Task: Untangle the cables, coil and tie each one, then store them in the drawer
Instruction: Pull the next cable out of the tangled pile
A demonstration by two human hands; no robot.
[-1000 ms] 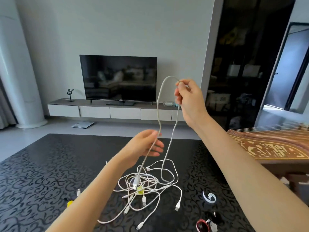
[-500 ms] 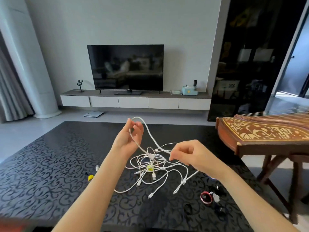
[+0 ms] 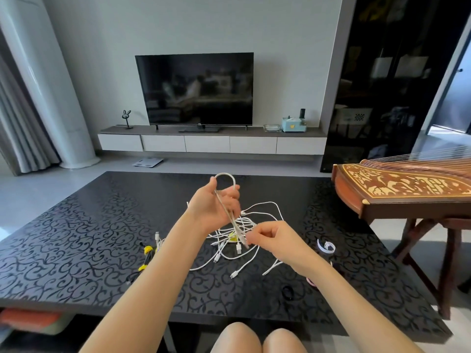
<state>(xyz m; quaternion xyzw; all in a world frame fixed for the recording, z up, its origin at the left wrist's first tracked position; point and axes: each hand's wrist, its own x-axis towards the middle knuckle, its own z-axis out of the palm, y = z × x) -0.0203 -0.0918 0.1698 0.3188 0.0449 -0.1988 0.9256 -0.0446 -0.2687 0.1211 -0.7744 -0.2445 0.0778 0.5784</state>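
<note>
L hand (image 3: 211, 207) grips the doubled cable (image 3: 224, 174), loop sticking up out of it; R hand (image 3: 272, 238) pinches its lower end just over the pile (image 3: 246, 222) on the table (image 3: 76, 238). Looks like the coiling step: we'd feed even loops into the L hand, hold light tension, and lift the ends clear of the pile first (plugs snag easily). A tie (image 3: 326, 247) lies near the R hand for once it's coiled.

You have one tangle of white cables (image 3: 265, 207) on the one tabletop (image 3: 76, 238); its strands can't be counted. One grey cable (image 3: 225, 174) is lifted out. Three loose ties: one white tie (image 3: 326, 247), one black tie (image 3: 288, 292), one pink tie (image 3: 311, 281). One yellow-banded bundle (image 3: 147, 253).
</note>
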